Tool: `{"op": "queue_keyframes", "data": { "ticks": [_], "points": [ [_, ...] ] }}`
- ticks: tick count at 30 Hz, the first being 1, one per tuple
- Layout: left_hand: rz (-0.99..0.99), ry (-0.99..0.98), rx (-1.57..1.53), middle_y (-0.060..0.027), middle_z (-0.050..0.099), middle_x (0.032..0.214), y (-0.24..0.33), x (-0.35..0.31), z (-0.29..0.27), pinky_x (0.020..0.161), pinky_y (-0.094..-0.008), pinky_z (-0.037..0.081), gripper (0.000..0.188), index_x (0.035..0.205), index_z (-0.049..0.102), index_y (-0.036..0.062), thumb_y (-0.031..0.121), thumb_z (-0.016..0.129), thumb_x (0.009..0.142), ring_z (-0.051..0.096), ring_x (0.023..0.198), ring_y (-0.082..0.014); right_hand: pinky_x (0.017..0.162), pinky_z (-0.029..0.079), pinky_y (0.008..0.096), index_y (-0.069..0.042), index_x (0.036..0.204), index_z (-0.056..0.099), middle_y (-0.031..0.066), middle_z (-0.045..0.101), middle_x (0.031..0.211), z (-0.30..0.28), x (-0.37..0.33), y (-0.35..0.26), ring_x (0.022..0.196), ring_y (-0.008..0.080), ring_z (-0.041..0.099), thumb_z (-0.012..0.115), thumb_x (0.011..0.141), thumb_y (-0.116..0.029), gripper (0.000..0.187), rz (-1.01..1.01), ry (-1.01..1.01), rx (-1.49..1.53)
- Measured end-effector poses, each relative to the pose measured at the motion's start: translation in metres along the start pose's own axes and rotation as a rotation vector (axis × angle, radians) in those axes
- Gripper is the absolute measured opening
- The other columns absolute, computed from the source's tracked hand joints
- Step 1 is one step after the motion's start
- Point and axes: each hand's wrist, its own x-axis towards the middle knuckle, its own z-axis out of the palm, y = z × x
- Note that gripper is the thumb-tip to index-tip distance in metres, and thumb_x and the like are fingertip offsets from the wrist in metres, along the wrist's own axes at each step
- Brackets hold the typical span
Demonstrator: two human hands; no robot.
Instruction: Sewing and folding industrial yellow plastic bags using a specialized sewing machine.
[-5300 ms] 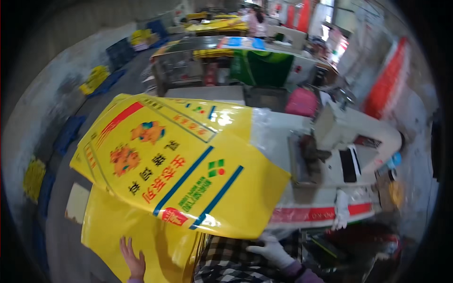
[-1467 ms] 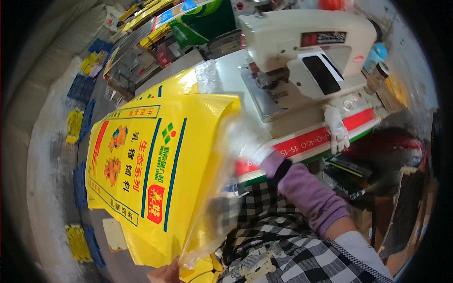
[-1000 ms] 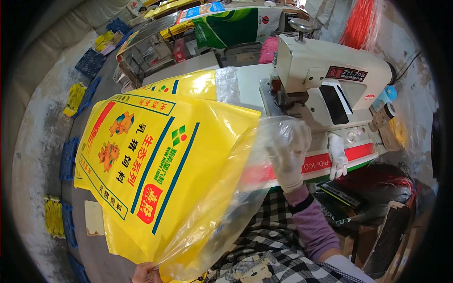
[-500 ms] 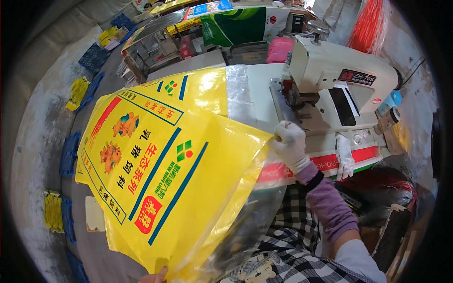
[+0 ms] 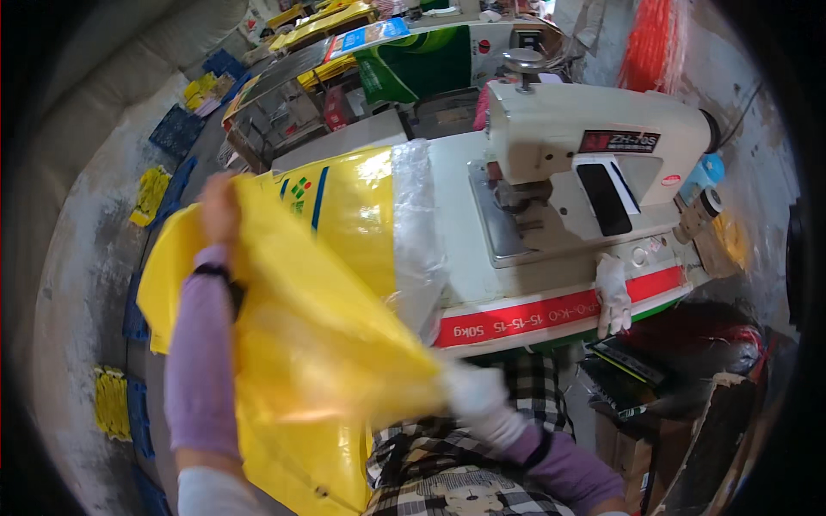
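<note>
I have 1 yellow sack (image 5: 314,340) left of the sewing machine (image 5: 551,116), fingers of my gloved right hand (image 5: 475,397) clamped on its corner, left hand (image 5: 220,211) grip indeterminable; likely light, limp, slippery, best gripped at 2 corners.

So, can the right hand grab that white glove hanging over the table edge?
Probably not right now: the right hand seems to hold the yellow bag, though nothing visible blocks the white glove.

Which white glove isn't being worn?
The limp white glove hanging over the red-striped table edge; the other covers the person's right hand.
</note>
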Motion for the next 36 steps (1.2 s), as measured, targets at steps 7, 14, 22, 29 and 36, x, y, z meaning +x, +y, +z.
{"op": "queue_keyframes", "data": {
  "ticks": [7,14,22,29,36],
  "points": [
    [0.259,-0.378,-0.727,-0.0129,0.066,0.092,0.313,0.033,0.18,0.075,-0.0417,0.051,0.025,0.101,0.069,0.0139,0.004,0.056,0.082,0.063,0.085,-0.0356,0.081,0.051,0.0291,-0.003,0.124,0.061,0.0147,0.07,0.106,-0.036,-0.173,0.116,0.095,0.0175,0.067,0.057,0.089,-0.005,0.036,0.518,0.665,0.063],
    [0.292,-0.861,-0.899,-0.0106,0.069,0.089,0.348,0.042,0.205,0.074,-0.0384,0.053,0.028,0.101,0.071,0.0096,0.001,0.06,0.076,0.066,0.082,-0.0315,0.06,0.049,0.0348,-0.009,0.112,0.069,0.0157,0.066,0.077,-0.059,-0.219,0.078,0.066,0.0297,0.065,0.061,0.081,-0.007,0.032,0.569,0.428,-0.407],
    [0.614,-0.671,-0.625,-0.0107,0.067,0.087,0.355,0.028,0.163,0.069,-0.0412,0.052,0.021,0.094,0.074,0.0137,0.009,0.064,0.076,0.065,0.078,-0.0304,0.069,0.054,0.0329,-0.01,0.106,0.072,0.0187,0.069,0.091,-0.05,-0.239,0.095,0.078,0.0289,0.069,0.06,0.085,-0.012,0.024,0.701,0.386,0.089],
    [0.409,-0.598,-0.232,-0.0156,0.065,0.095,0.426,-0.006,0.115,0.079,-0.0421,0.049,0.02,0.09,0.069,0.0043,0.02,0.059,0.084,0.059,0.092,-0.032,0.054,0.048,0.0364,-0.015,0.121,0.065,0.0158,0.062,0.07,-0.052,-0.156,0.093,0.061,0.0313,0.063,0.063,0.083,-0.009,0.038,0.51,0.332,-0.048],
    [0.837,-1.191,-0.279,-0.0145,0.058,0.124,0.306,-0.052,0.034,0.104,-0.051,0.036,0.054,0.126,0.055,0.0075,0.041,0.062,0.085,0.058,0.112,-0.0291,0.056,0.047,0.0439,-0.012,0.126,0.06,0.0162,0.062,0.07,-0.053,-0.01,0.135,0.063,0.0338,0.061,0.06,0.087,-0.009,0.039,0.134,0.607,-0.27]
  ]
}}
